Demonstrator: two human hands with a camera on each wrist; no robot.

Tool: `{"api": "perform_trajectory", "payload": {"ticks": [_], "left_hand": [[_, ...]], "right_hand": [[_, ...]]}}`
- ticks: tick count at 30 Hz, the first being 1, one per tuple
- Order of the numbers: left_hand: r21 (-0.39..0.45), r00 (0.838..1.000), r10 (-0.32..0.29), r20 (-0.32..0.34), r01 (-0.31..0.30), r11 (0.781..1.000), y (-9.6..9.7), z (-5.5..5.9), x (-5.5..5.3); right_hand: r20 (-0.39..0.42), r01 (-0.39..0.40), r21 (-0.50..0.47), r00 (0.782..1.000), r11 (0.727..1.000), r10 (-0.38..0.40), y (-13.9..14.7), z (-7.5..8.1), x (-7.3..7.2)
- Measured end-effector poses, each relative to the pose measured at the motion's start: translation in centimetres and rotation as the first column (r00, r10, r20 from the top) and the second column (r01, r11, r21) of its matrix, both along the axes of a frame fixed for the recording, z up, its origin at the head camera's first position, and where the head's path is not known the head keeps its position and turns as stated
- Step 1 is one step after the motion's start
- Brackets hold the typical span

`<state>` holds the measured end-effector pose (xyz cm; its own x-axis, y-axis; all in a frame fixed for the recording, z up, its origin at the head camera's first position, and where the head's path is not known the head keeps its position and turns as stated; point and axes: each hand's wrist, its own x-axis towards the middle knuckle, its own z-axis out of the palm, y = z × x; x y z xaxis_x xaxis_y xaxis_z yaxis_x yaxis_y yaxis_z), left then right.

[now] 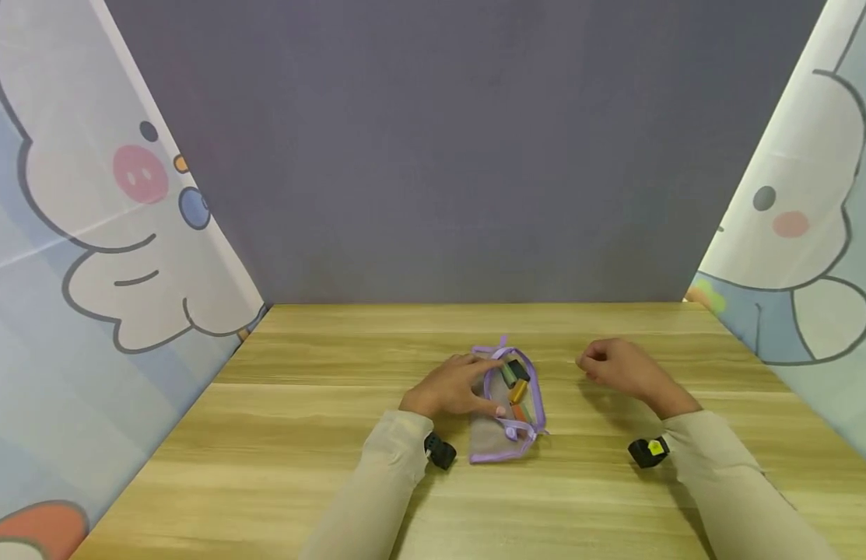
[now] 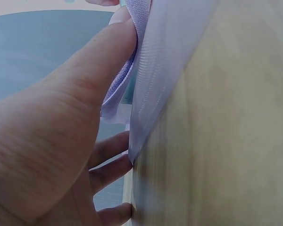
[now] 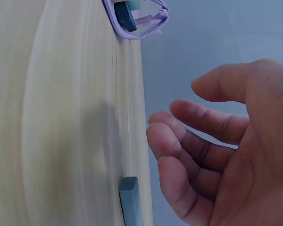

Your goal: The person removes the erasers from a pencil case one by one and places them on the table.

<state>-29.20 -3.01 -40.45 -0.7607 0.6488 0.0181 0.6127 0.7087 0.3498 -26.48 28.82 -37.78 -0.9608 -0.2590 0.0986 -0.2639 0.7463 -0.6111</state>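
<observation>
A mesh pouch (image 1: 490, 442) with purple trim lies on the table, its zipped mouth spread wide. Inside it are several small blocks, including a dark block (image 1: 519, 369), a yellow block (image 1: 518, 391) and an orange block (image 1: 520, 412). My left hand (image 1: 455, 386) reaches over the pouch's left side, thumb and forefinger stretched apart at the two edges of the mouth. The left wrist view shows the thumb against the purple zipper tape (image 2: 140, 19). To the right of the pouch, my right hand (image 1: 618, 367) hovers with loosely bent fingers and holds nothing. Near its fingertips a blue-grey block (image 3: 131, 202) lies on the table.
The wooden table (image 1: 299, 435) runs back to a dark grey panel (image 1: 461, 155). Cartoon-printed sheets stand along the left (image 1: 68, 233) and right (image 1: 790, 218) sides.
</observation>
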Motion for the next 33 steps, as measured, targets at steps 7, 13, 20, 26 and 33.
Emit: {"api": "perform_trajectory", "payload": {"ticks": [7, 13, 20, 26, 33], "left_hand": [[0.0, 1.0, 0.0, 0.003, 0.0, 1.0, -0.3, -0.3, 0.0], [0.003, 1.0, -0.011, 0.002, 0.011, 1.0, -0.2, -0.3, 0.0], [0.009, 1.0, 0.004, 0.014, -0.005, 1.0, -0.2, -0.2, 0.0], [0.016, 1.0, 0.004, 0.013, -0.004, 1.0, -0.2, -0.2, 0.2], [0.003, 1.0, 0.01, 0.014, -0.01, 1.0, 0.0, 0.1, 0.4]], "right_hand": [[0.006, -0.002, 0.001, 1.0, 1.0, 0.002, -0.7, -0.4, 0.1], [0.04, 0.002, -0.022, 0.999, 1.0, -0.001, -0.9, -0.6, 0.2], [0.03, -0.01, -0.019, 0.999, 1.0, 0.011, -1.2, -0.6, -0.1], [0.015, -0.046, -0.021, 0.999, 0.999, 0.046, -1.8, -0.6, -0.1], [0.011, -0.079, -0.034, 0.997, 0.996, 0.08, -2.5, -0.3, 0.1]]}}
